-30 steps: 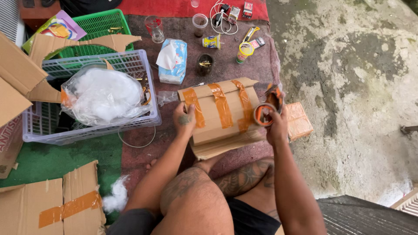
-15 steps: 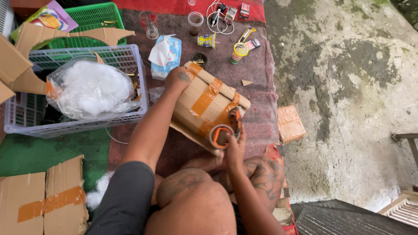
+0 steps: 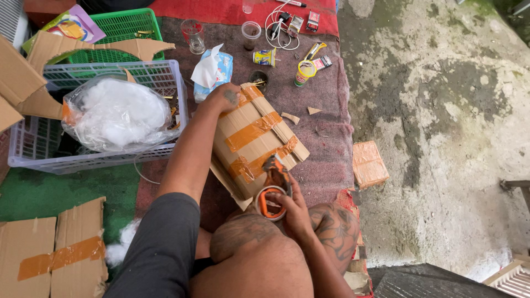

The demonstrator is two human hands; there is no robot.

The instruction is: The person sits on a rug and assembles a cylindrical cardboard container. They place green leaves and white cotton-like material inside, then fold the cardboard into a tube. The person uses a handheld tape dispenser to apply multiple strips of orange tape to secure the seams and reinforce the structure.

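Rough concrete floor with a worn purple-grey mat [image 3: 326, 110] on it is the place of work, and the person sits low with knees up. Nearest to the camera, the right hand [image 3: 290, 209] closes its grip around an orange tape dispenser [image 3: 271, 193], which touches the lower end of a cardboard box [image 3: 256, 140]. This box lies tilted on the mat just in front of the knees and already has several orange tape bands across it. Further away, the left hand [image 3: 223, 99] rests on the top end of the box with fingers pressed flat, holding nothing else. To do the taping well, I judge that the left hand should keep the box steady while the dispenser is pulled in a straight line, with the tape pressed down over the flap edge so no wrinkle forms. To the left stands a pale plastic basket [image 3: 165, 83] with a clear bag of white stuffing [image 3: 118, 113]. Behind it is a green basket [image 3: 130, 22], and beyond the box there are a tissue pack [image 3: 212, 72], glasses and small cans.
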